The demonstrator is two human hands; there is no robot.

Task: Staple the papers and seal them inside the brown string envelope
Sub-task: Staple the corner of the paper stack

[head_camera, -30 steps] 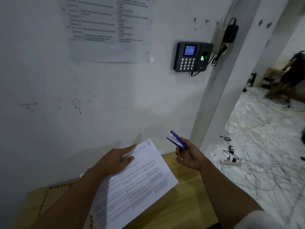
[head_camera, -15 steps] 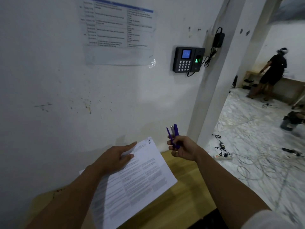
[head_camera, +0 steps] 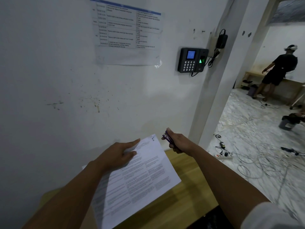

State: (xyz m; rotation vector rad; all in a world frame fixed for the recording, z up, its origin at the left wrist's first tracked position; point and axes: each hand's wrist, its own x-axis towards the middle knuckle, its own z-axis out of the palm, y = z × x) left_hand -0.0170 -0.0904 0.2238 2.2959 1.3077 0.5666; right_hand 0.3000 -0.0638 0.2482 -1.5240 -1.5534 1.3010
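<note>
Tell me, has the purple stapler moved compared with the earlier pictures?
Yes. The right hand has brought the stapler nearer to the top corner of the papers, and turned it from upright to slanted.

Matt printed papers (head_camera: 140, 179) on smooth wooden table (head_camera: 189, 195).

An office is suggested by a fingerprint attendance terminal (head_camera: 192, 60) and a printed schedule (head_camera: 127, 28) (both wall-mounted).

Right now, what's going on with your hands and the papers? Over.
Left hand flat on papers, on wooden table. Right hand grips purple stapler, off the top corner. Nothing between. Envelope not visible.
</note>
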